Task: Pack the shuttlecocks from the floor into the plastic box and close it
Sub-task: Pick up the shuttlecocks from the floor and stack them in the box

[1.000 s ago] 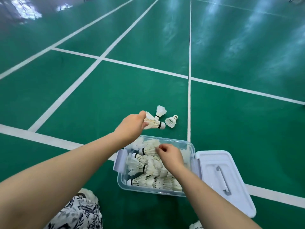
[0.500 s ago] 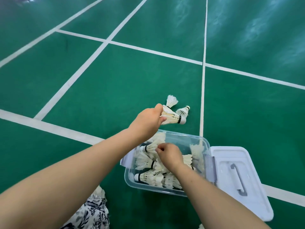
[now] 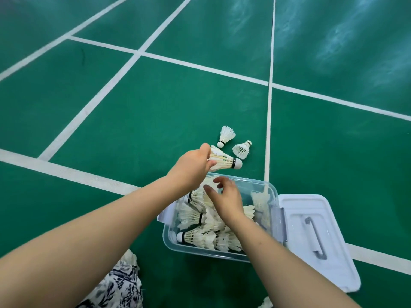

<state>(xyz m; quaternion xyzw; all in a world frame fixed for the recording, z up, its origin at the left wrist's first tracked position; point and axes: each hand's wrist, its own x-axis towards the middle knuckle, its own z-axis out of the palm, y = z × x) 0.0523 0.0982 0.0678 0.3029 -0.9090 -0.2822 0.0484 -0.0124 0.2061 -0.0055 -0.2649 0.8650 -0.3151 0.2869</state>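
- Shuttlecocks: most are lying heaped inside the box (image 3: 222,255), corks pointing various ways. The heap is too tangled to count; three black-banded corks are showing.
- Left hand (image 3: 191,167) is pinching one held shuttlecock (image 3: 225,162) by its feathers, cork pointing right, just past the box's far rim. A feather edge is showing behind it, so a second one may be nested there; cannot tell. Judgement: the feather grip is leaving the cork free to go in first.
- Right hand (image 3: 226,196) is hovering over the heap, fingers (image 3: 219,181) loosely curved and apart, nothing showing between them. Judgement: it is making room for the incoming one.
- Two more are lying on the floor (image 3: 155,112): a far shuttlecock (image 3: 226,136), cork toward the person, and a right shuttlecock (image 3: 241,149) tipped beside it. Both are lying near the left hand, within easy reach.
- Two white scraps are showing at the bottom edge; too cut off to identify.
- Lid (image 3: 333,218), one, is lying flat on the floor, touching the box's right side, handle (image 3: 315,238) up. Judgement: it is lying aside so both hands are working freely; closing is not yet due.
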